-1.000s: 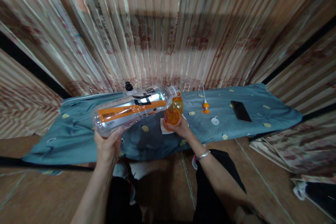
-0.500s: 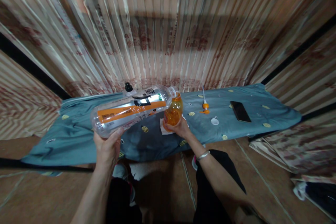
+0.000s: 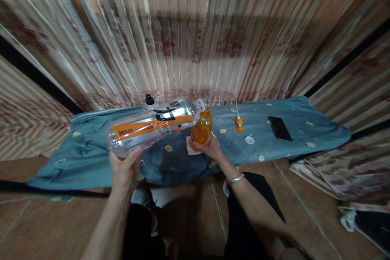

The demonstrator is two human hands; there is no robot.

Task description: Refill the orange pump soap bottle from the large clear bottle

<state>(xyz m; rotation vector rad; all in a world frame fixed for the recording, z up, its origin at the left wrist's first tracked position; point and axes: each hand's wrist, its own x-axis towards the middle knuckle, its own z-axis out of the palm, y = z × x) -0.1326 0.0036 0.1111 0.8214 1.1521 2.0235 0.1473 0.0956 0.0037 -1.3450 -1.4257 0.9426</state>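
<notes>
My left hand (image 3: 124, 168) grips the base of a large clear plastic bottle (image 3: 152, 126) with an orange and white label. The bottle lies almost level, its open mouth resting at the neck of a small orange bottle (image 3: 201, 128). My right hand (image 3: 207, 147) wraps round the lower part of that small bottle, which stands upright on a white tissue (image 3: 191, 148) on the blue-grey cloth (image 3: 91, 154).
On the cloth to the right lie an orange pump nozzle with a tube (image 3: 238, 122), a small white cap (image 3: 250, 139) and a black phone (image 3: 279, 128). A black cap (image 3: 149, 99) sits behind the big bottle. Striped panels stand behind; folded sheets (image 3: 335, 174) lie at right.
Almost nothing has moved. Both hands keep their hold and the big bottle stays tipped against the small one, its base raised very slightly.
</notes>
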